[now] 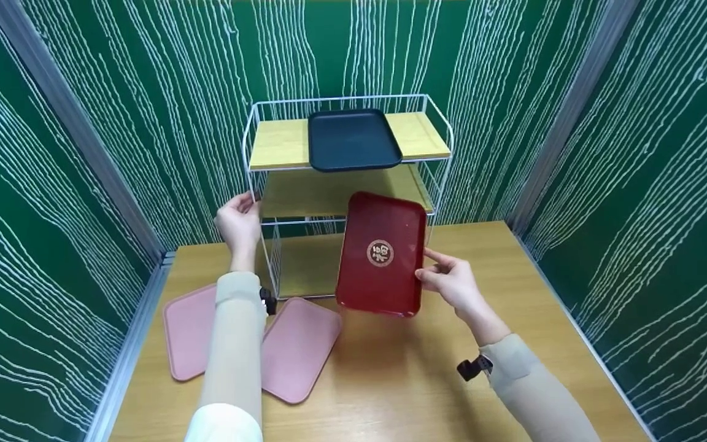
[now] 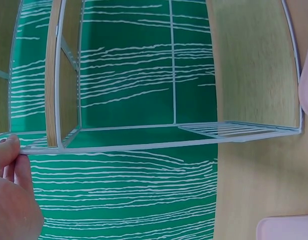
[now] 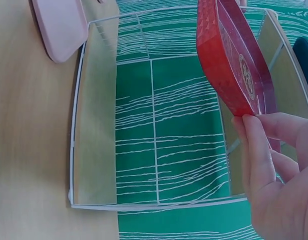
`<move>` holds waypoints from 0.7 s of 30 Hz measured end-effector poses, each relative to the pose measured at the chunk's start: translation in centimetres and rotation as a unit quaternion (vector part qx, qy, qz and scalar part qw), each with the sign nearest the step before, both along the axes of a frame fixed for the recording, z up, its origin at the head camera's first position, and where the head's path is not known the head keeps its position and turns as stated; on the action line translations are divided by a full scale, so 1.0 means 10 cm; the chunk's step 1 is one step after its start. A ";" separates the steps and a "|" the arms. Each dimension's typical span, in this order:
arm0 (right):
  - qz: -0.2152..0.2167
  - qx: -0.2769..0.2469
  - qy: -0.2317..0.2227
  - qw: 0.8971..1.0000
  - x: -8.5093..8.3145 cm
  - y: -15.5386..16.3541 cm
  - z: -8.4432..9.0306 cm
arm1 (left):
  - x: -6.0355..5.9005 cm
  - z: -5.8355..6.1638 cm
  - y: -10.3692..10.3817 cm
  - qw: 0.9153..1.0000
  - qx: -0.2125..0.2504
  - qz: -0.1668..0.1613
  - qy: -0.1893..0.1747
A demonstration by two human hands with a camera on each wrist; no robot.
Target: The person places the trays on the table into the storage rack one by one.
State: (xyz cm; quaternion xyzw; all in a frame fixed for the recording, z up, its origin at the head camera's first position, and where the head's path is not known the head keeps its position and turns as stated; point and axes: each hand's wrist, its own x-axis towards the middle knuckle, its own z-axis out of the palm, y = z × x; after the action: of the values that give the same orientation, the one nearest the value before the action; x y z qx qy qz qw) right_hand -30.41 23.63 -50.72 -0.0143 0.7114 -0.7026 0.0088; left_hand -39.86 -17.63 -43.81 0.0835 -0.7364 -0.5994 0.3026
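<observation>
A red tray with a gold round emblem is tilted up in front of the shelf rack. My right hand pinches its right edge between thumb and fingers, as the right wrist view also shows. My left hand grips the left front post of the white wire rack just below the top shelf; in the left wrist view thumb and fingertips close round that wire. On the rack's top shelf lies a dark tray.
Two pink trays lie on the wooden table: one at the left, partly behind my left forearm, the other before the rack. The rack's middle shelf and bottom shelf are wooden. Green patterned walls enclose three sides.
</observation>
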 end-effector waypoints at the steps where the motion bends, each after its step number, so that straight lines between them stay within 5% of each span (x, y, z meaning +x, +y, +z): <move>1: 0.002 -0.001 0.001 1.000 -0.02 0.00 0.02 | 0.00 0.00 0.00 1.000 0.000 0.000 0.002; 21: 0.022 0.029 0.000 0.999 -0.38 -0.17 0.54 | -0.02 0.00 0.00 1.000 0.016 -0.001 0.000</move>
State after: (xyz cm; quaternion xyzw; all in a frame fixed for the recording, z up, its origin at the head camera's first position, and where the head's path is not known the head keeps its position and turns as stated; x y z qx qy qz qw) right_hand -34.26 21.90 -45.34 -0.0294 0.7312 -0.6810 0.0247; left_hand -40.09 -17.59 -43.83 0.0873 -0.7267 -0.6114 0.3008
